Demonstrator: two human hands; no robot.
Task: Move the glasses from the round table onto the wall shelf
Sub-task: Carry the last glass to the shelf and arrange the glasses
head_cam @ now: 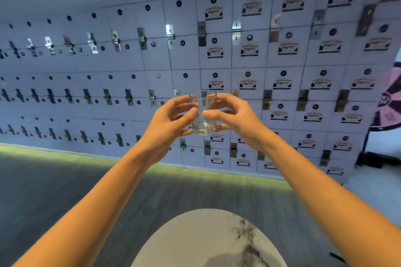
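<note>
A round table (195,240) with a pale top, veined and smudged dark on its right part, is seen at the bottom edge, nearest the camera. Only part of its top is shown. Two bare forearms are stretched forward over and past it, one on each side.

The glass (203,124) is held up in the air between both hands, well above the table and beyond its far edge, against the wall behind. The left hand (167,123) is curled round its left side, with the thumb laid on the near wall. The right hand (236,119) is curled round its right side in the same manner, thumb on the near wall and fingertips at the base. The glass is held upright. It is a short, clear tumbler with straight walls and a thick, heavy base. The wall behind is seen through it. Whether anything is in it cannot be told.

Below the arms a grey floor (65,191) is shown, edged by a green-lit strip (65,154) at the foot of the wall.

The far wall is filled by rows of pale lockers (130,60). Every door is shut, so what is kept in them is hidden. Each door is marked with a small round badge, and metal latch plates are fixed between the rows. Labels (251,8) are stuck on the doors towards the right; their print is too blurred to be read. At the right edge part of a pink and black wheel (390,102) on a dark stand is seen.
</note>
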